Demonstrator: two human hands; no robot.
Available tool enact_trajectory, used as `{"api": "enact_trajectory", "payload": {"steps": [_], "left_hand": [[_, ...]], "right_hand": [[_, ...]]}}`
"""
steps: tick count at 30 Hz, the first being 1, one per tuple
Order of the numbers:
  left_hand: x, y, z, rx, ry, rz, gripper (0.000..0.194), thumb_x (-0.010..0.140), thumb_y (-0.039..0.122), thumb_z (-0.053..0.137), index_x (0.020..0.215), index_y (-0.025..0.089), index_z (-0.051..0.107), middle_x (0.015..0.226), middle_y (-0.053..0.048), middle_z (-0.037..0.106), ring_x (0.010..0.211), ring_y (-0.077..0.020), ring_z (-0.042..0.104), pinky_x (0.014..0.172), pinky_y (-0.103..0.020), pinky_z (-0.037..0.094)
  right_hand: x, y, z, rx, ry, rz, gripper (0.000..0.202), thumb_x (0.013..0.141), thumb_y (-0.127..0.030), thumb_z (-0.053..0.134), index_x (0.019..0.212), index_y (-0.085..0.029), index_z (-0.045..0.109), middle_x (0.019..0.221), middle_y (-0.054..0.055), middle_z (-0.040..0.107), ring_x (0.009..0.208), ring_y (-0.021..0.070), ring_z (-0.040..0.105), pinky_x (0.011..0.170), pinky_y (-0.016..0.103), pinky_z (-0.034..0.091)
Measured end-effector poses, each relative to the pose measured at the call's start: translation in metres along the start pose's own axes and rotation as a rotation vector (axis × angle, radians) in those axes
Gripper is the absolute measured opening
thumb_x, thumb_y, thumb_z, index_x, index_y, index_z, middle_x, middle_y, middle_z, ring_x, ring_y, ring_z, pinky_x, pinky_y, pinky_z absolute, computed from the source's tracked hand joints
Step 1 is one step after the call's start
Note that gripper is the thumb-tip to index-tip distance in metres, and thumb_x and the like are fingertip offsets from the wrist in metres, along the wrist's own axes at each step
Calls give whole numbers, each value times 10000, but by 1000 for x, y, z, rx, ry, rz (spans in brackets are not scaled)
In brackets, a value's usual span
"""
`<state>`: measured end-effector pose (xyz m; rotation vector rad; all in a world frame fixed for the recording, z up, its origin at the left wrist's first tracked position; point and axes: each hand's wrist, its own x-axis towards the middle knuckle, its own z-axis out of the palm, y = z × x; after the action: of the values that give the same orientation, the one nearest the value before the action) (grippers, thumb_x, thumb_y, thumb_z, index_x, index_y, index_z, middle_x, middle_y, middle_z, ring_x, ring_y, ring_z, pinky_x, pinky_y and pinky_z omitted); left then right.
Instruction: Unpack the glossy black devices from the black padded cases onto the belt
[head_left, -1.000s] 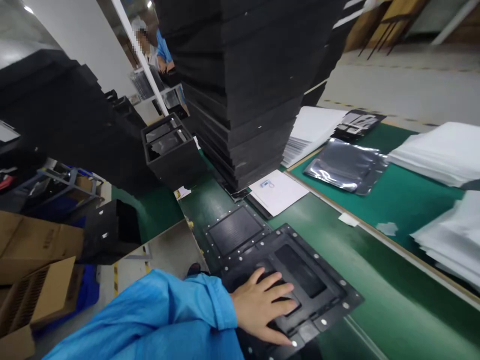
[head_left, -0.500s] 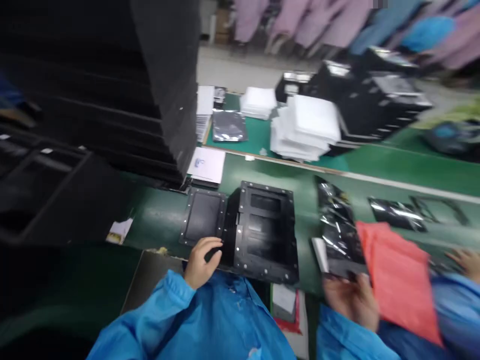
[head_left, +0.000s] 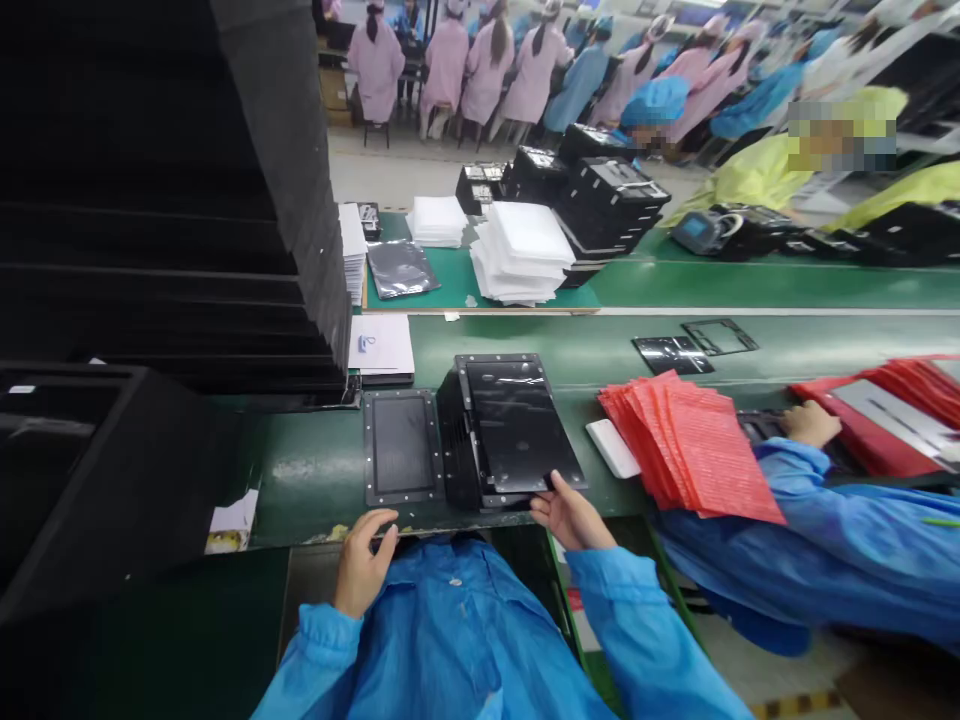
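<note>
My right hand (head_left: 570,512) pinches the lower right corner of a glossy black panel (head_left: 521,425). The panel lies slightly askew over a deep black tray stack (head_left: 456,450) and covers most of its upper face. On its left, a flat black frame with a dark centre (head_left: 403,446) rests on the green bench. My left hand (head_left: 361,568) is at the bench's front edge, just below that frame. Its fingers are curved and apart from the thumb, and nothing is in them.
A tall black stack (head_left: 270,200) rises at left. Red bubble bags (head_left: 697,440) overlap a white box (head_left: 613,447) at right, near a co-worker's hand (head_left: 811,425). White foam sheets (head_left: 525,245), a silvery bag (head_left: 402,268) and a paper pad (head_left: 382,343) are further back.
My right hand has brought the glossy black panel leftward from beside the red bags onto the tray stack. My left hand has drawn back slightly from the stack. The view has swung right.
</note>
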<state>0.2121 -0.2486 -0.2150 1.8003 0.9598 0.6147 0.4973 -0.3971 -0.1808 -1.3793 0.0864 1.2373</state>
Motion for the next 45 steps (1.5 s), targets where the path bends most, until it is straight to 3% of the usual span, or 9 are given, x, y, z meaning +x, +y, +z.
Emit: {"api": "enact_trajectory", "payload": {"steps": [4, 9, 12, 16, 22, 27, 33, 40, 45], "left_hand": [[-5, 0, 5, -21, -65, -6, 284, 855, 364, 506, 911, 187, 721, 984, -94, 722, 947, -229, 675, 848, -373, 556], [9, 13, 44, -129, -255, -14, 329, 851, 404, 544, 1059, 197, 691, 1144, -102, 681, 1113, -240, 615, 1004, -411, 474], [32, 28, 86, -215, -311, -58, 606, 812, 457, 598, 1341, 176, 503, 1444, -130, 459, 1362, -271, 392, 1141, -444, 314], [47, 44, 137, -250, -284, -172, 901, 786, 494, 621, 1494, 125, 205, 1581, -156, 165, 1465, -284, 126, 1202, -431, 143], [36, 50, 154, -192, -96, -330, 777, 860, 422, 528, 1504, 217, 145, 1568, -84, 244, 1445, -228, 224, 1186, -385, 210], [136, 77, 154, -177, -35, -282, 700, 780, 227, 573, 1435, 184, 330, 1447, -96, 458, 1346, -232, 419, 1140, -398, 308], [241, 101, 155, -64, 136, -301, 304, 894, 289, 511, 1141, 128, 586, 1236, -134, 629, 1215, -244, 542, 1088, -411, 356], [222, 123, 167, 213, 130, -311, 405, 900, 295, 539, 1226, 54, 540, 1272, -225, 581, 1245, -297, 510, 1054, -426, 380], [127, 134, 155, 474, -237, 48, 550, 706, 295, 756, 1220, 175, 598, 1419, -139, 490, 1371, -334, 361, 1161, -501, 186]], "right_hand": [[-9, -30, -35, -526, -71, 211, 594, 810, -690, 484, 575, -157, 597, 478, 64, 590, 371, 120, 512, 362, 211, 398], [-7, -30, -63, -922, 301, -466, 581, 699, -738, 570, 832, -182, 673, 880, 120, 704, 865, 270, 654, 806, 388, 525], [12, -4, -70, -820, 464, -611, 773, 662, -770, 556, 1185, -205, 609, 1302, 131, 573, 1256, 328, 478, 1077, 471, 360], [32, 26, -77, -462, 297, -491, 751, 700, -713, 584, 1288, -246, 552, 1388, 76, 513, 1346, 304, 385, 1137, 463, 279], [38, 28, -86, -180, 138, -455, 698, 692, -519, 703, 1314, -270, 506, 1392, 60, 502, 1327, 293, 404, 1140, 461, 271], [105, -49, -74, -237, -157, -397, 866, 560, -504, 777, 1334, -274, 463, 1461, 62, 412, 1382, 288, 314, 1152, 436, 232], [191, -134, -28, -328, -190, -478, 607, 622, -576, 675, 1119, -245, 566, 1218, 66, 592, 1181, 271, 511, 1081, 429, 330], [193, -137, -32, -428, -107, -461, 453, 576, -486, 701, 886, -172, 595, 888, 50, 604, 874, 205, 546, 894, 369, 413], [190, -141, -27, -638, -11, -539, 556, 564, -553, 625, 964, -166, 616, 958, 124, 633, 875, 262, 572, 800, 393, 461]]}}
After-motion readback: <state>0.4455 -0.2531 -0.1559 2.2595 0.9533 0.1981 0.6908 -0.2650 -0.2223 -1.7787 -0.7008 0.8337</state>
